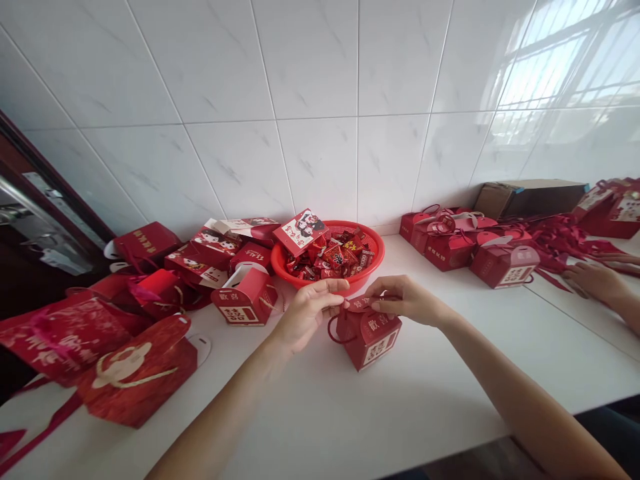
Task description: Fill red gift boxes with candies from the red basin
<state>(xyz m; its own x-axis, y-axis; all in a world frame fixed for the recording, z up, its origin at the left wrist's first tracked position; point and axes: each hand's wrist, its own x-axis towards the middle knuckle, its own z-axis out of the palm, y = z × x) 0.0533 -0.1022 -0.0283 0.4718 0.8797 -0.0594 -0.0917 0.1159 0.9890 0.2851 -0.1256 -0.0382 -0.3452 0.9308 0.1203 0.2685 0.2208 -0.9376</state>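
Forearms (240, 407) of mine meet at the small red box (363, 340), upright on the white table (325, 427) at 5 o'clock in the view, left hand (303, 317) with thumb and fingertips pinched at the dark cord (343, 342), right hand (413, 300) pinching the top flap (363, 303). Uneven tugging could crease that flap or tip the box; outward from it, a sweet-filled basket (379, 257) sits at 11 o'clock, finished-looking boxes (450, 252) at 2.

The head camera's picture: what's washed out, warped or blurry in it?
In the head view, a bright window reflection glares off the glossy white marbled wall tiles at upper right; tile joints splay, suggesting wide-angle distortion; the left forearm looks slightly soft; the small red cardboard gift box near centre looks clearer.
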